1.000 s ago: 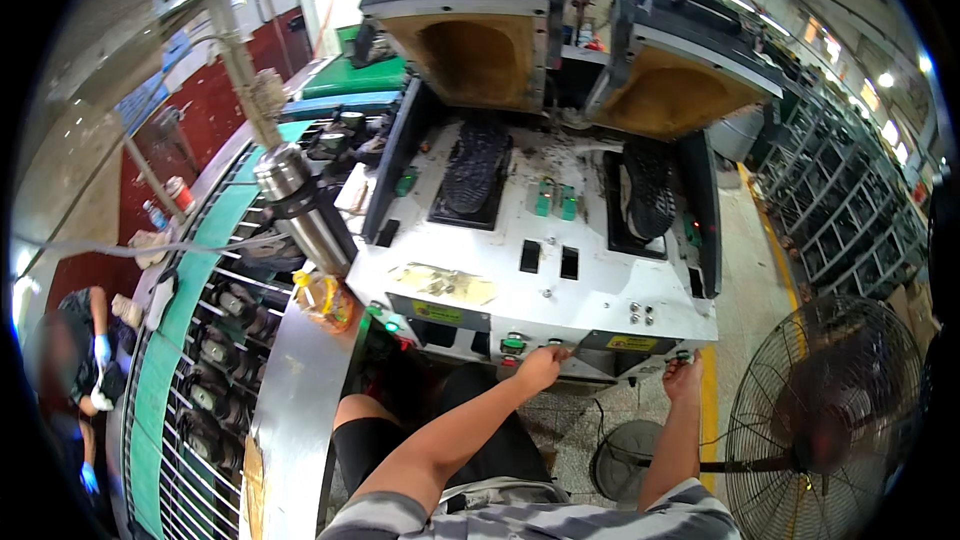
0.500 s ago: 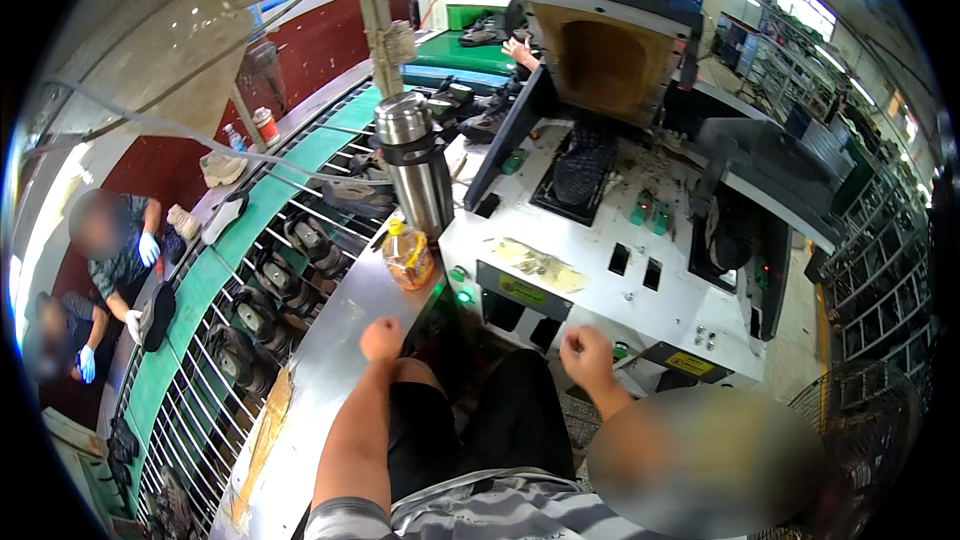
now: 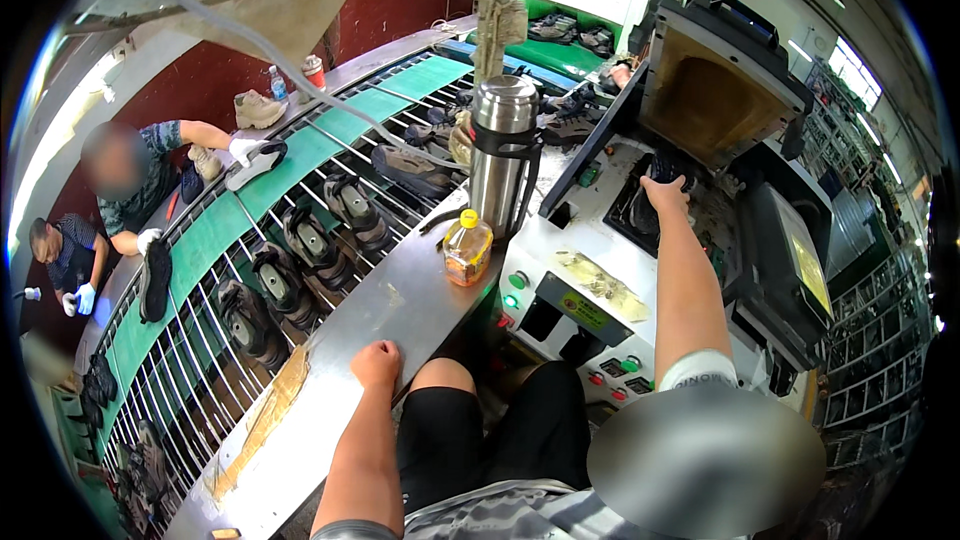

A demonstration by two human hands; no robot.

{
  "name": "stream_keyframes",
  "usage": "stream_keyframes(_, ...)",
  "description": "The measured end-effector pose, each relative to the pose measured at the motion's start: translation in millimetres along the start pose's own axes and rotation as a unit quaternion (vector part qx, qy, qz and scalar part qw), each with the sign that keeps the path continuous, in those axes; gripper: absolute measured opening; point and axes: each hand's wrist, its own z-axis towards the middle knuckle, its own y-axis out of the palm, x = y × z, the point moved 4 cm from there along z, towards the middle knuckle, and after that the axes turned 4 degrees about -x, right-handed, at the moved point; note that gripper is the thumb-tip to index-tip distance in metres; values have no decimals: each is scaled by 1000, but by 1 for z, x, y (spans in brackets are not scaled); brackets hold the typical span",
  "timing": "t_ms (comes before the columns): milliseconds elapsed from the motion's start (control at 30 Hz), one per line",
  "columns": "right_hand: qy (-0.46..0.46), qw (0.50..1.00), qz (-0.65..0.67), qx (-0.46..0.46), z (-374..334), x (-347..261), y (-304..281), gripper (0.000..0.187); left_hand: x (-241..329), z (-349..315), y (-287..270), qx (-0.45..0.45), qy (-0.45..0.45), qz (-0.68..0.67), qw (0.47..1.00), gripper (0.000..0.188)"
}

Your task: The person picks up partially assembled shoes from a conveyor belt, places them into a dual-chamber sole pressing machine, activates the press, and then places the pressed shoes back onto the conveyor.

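My left hand (image 3: 376, 364) is closed in a fist at the edge of the metal bench (image 3: 390, 295), with nothing visible in it. My right arm stretches forward into the left bay of the white press machine (image 3: 545, 245). There my right hand (image 3: 667, 196) has its fingers round a dark shoe (image 3: 640, 208), which it partly covers. Above the hand, the bay's lid (image 3: 715, 90) stands raised, its brown inner side showing. The right bay's lid (image 3: 785, 270) is lowered and hides what lies under it.
A steel thermos (image 3: 503, 160) and a bottle of orange drink (image 3: 467, 250) stand on the bench. Left of it, several shoes (image 3: 285, 285) hang on a barred rack (image 3: 215, 395) beside a green belt (image 3: 300, 175). Two people work beyond, one gloved hand (image 3: 243, 150) at a shoe.
My right hand has reached forward from near my lap to the shoe in the left bay. The right lid has come down. My view has turned left.
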Motion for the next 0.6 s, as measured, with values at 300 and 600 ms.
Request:
stream_keyframes(300, -163, 928, 271, 198, -66, 75, 6, 107, 0, 0, 1, -17, -7, -4, 1000, 32)
stream_keyframes(600, -208, 723, 659, -2, -87, 220, 69, 29, -5, -9, -3, -72, 18, -37, 997, 22)
